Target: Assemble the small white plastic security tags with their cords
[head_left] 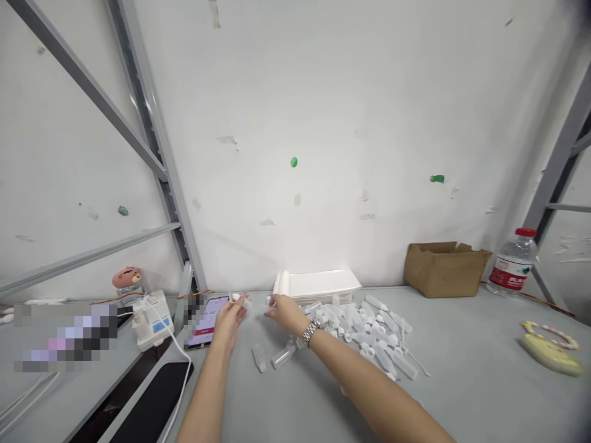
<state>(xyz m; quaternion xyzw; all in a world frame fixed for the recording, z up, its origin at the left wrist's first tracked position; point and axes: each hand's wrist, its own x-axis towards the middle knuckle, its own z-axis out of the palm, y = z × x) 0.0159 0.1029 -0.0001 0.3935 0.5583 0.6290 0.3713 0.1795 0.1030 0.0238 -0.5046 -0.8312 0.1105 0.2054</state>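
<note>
My left hand (231, 315) is closed round a small translucent plastic bottle (247, 303) with a white part at its top, beside the phone. A short gap to the right, my right hand (285, 312) has its fingers pinched together on a small whitish piece (268, 301), too small to name. A metal watch is on that wrist. Below the hands, a frosted bottle (259, 357) and a clear bottle (282, 355) lie on the grey table. Behind and beside my right forearm spreads a heap of translucent bottles and white caps (364, 326).
White flat sheets (323, 283) are stacked against the wall. A brown cardboard box (446, 271) and a red-capped water bottle (512, 264) stand at the back right. Left of my hands are a lit phone (205, 326), a white power strip (154, 320) with cable, and a dark phone (150, 400).
</note>
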